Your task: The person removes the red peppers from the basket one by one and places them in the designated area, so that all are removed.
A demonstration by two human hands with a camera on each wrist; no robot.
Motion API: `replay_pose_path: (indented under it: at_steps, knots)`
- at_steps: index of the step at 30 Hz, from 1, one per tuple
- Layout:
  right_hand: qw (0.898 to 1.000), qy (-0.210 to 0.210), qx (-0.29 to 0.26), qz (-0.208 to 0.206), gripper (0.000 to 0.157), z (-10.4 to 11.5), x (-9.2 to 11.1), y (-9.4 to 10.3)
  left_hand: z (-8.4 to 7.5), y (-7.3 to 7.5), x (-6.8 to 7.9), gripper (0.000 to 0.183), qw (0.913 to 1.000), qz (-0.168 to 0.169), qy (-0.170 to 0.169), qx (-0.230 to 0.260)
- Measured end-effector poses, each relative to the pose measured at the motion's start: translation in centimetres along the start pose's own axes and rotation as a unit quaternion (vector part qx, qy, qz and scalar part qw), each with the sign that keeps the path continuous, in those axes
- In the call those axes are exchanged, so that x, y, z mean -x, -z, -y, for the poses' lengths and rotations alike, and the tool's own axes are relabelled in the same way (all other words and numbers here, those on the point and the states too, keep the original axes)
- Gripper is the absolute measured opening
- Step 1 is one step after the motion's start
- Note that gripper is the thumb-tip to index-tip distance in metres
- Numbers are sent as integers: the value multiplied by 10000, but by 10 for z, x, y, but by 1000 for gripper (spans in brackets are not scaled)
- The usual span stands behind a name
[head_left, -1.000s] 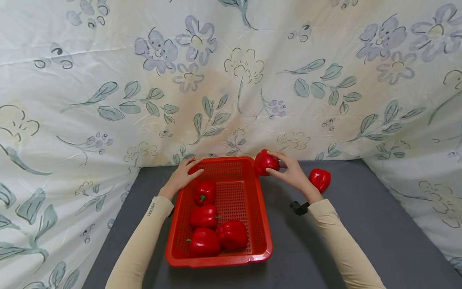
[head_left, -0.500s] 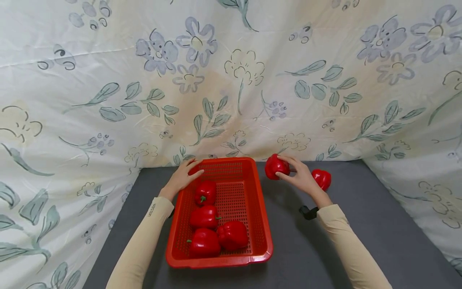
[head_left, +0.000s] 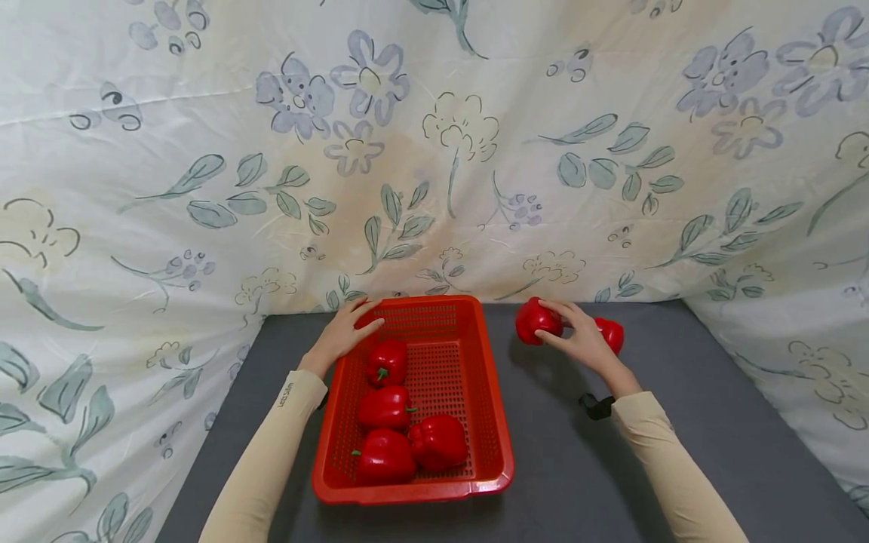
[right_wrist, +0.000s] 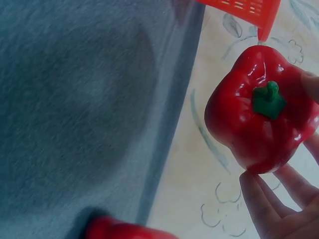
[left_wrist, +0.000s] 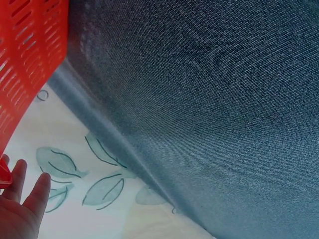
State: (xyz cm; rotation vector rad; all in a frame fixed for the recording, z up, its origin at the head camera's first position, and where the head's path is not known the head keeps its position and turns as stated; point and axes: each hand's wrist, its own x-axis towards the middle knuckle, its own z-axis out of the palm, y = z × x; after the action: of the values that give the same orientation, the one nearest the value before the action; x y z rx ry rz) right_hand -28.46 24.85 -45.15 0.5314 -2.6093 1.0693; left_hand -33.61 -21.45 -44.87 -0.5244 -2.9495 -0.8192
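Observation:
My right hand [head_left: 577, 338] holds a glossy red bell pepper [head_left: 538, 322] over the dark table, to the right of the basket. The right wrist view shows this pepper [right_wrist: 264, 109] with its green stem turned to the camera, thumb on one side and fingers below. A second bell pepper [head_left: 612, 334] lies behind that hand, partly hidden by it. My left hand [head_left: 338, 337] grips the back left corner of the red-orange plastic basket [head_left: 498, 422], with the thumb over the inner side. Several bell peppers [head_left: 384, 408] sit inside, mostly along the left and front.
The grey cloth-covered table [head_left: 720, 422] extends on both sides of the basket. Behind it hangs a flower-printed curtain [head_left: 462, 188], which also runs down the left and right sides. A black strap piece [head_left: 596, 406] is at my right wrist.
My right hand has carried its pepper rightward and slightly nearer, away from the basket's back right corner. It now covers more of the pepper on the table. The left hand stays put.

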Motion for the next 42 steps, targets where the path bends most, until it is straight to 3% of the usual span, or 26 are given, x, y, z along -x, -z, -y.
replay_pose_path:
  at_steps: [11, 18, 33, 42]
  knots:
    - [9997, -105, 199, -67, 62, -16, 13, 3, 1, -1, 2, 67, 9998, -148, -118, 77]
    - [9984, -180, 525, -105, 62, -23, 20, 4, 1, 0, 2, 65, 10000, -37, -52, 65]
    - [9924, -310, 1160, 279, 62, -20, 37, 6, 4, 1, 4, 63, 9999, -23, -148, 86]
    - [9859, -157, 1657, 157, 59, -21, 49, 0, 6, 2, 8, 62, 9999, 4, -137, 82]
